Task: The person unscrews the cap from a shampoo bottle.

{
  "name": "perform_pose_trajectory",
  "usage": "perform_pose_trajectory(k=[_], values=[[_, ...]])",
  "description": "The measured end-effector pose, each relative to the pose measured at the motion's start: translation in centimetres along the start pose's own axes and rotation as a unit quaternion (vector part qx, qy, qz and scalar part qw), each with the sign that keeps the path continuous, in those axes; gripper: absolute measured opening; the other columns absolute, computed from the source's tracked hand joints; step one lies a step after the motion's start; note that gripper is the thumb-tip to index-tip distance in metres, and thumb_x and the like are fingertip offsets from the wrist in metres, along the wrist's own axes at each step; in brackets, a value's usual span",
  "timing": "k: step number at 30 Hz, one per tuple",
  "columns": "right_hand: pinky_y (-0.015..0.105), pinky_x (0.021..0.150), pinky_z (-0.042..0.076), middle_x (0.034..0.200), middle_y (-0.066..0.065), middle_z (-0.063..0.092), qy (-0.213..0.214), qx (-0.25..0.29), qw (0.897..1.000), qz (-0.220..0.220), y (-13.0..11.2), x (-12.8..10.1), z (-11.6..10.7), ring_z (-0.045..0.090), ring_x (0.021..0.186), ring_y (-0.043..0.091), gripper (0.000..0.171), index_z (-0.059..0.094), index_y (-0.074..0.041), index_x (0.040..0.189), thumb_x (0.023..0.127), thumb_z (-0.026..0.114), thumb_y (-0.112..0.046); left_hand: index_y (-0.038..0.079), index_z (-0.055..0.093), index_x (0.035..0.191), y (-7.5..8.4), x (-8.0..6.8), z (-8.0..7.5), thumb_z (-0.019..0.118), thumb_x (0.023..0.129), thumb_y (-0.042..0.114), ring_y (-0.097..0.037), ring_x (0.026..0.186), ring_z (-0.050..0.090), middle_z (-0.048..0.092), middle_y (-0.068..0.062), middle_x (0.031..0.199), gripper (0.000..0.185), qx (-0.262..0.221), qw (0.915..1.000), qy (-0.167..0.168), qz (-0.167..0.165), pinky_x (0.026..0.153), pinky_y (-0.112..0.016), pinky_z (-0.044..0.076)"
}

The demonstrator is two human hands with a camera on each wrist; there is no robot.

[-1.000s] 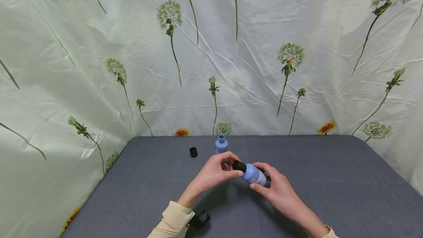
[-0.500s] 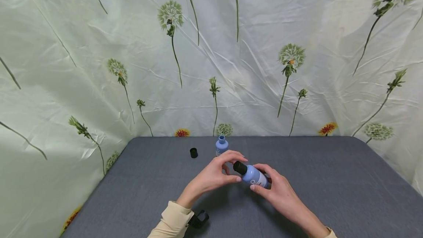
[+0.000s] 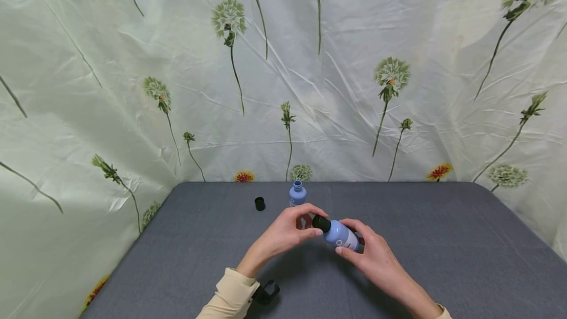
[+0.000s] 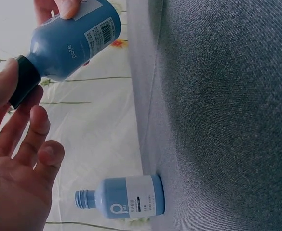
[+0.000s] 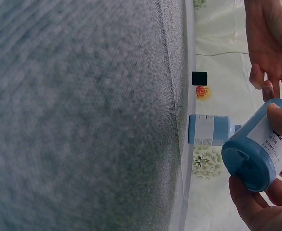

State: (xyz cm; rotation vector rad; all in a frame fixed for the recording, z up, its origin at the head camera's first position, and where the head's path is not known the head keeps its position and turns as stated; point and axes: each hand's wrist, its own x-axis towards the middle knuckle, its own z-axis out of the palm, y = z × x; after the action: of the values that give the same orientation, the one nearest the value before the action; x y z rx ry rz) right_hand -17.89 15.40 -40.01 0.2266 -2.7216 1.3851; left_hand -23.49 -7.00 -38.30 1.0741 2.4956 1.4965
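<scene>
My right hand (image 3: 374,252) grips a blue bottle (image 3: 340,237) round its body, above the table and tilted with its neck toward the left. On that neck sits a black cap (image 3: 321,223). The thumb and index finger of my left hand (image 3: 285,230) pinch this cap, and in the left wrist view its other fingers (image 4: 40,122) are spread below. A second blue bottle (image 4: 126,196) stands upright on the table behind my left hand, its threaded neck bare. To its left a loose black cap (image 3: 259,204) rests on the table.
Dark grey cloth covers the table (image 3: 190,260). Behind it hangs a pale curtain (image 3: 328,87) printed with dandelions. A black strap-like piece (image 3: 267,293) shows at the left wrist, beside the cream sleeve (image 3: 230,292).
Half a second ago the left thumb and fingers were spread wider around the cap; they have closed in on it again. The right hand keeps the bottle in nearly the same place.
</scene>
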Motion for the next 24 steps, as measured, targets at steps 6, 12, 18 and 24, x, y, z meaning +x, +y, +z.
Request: perform_pose_trajectory(k=[6,12,18,24], values=[[0.048,0.084,0.05,0.122,0.009,0.06,0.001,-0.001,1.0,0.001,0.0,-0.04,0.04,0.058,0.101,0.023,0.053,0.059,-0.016,0.129,0.082,0.082,-0.02,0.025,0.071,0.109,-0.02,0.25,0.13,0.08,0.085,0.027,-0.012,0.077,0.055,0.063,0.007,0.088,0.025,0.013,0.9992,0.03,-0.025,0.062,-0.026,0.042],[0.047,0.083,0.05,0.121,0.008,0.06,0.001,-0.003,1.0,0.0,0.09,-0.11,0.04,0.058,0.1,0.022,0.052,0.058,-0.016,0.129,0.082,0.082,-0.02,0.023,0.072,0.103,0.04,0.39,0.23,0.082,0.082,0.027,-0.011,0.075,0.056,0.063,0.009,0.083,0.025,0.006,0.9987,0.04,-0.031,0.063,-0.026,0.042],[0.047,0.083,0.05,0.122,0.008,0.06,-0.001,-0.005,1.0,-0.003,0.06,-0.12,0.0,0.057,0.101,0.022,0.053,0.058,-0.016,0.129,0.082,0.082,-0.021,0.022,0.068,0.112,-0.12,0.37,0.23,0.082,0.082,0.032,-0.012,0.084,0.059,0.064,0.011,0.094,0.035,0.012,0.9993,0.017,-0.029,0.064,-0.027,0.045],[0.046,0.084,0.05,0.121,0.008,0.06,-0.001,-0.004,1.0,-0.001,0.07,0.01,0.1,0.058,0.1,0.021,0.052,0.059,-0.016,0.129,0.082,0.082,-0.02,0.027,0.059,0.132,-0.56,0.06,-0.24,0.078,0.087,0.018,-0.011,0.104,0.054,0.056,0.011,0.129,0.05,-0.004,0.9988,-0.033,0.036,0.071,-0.028,0.049]])
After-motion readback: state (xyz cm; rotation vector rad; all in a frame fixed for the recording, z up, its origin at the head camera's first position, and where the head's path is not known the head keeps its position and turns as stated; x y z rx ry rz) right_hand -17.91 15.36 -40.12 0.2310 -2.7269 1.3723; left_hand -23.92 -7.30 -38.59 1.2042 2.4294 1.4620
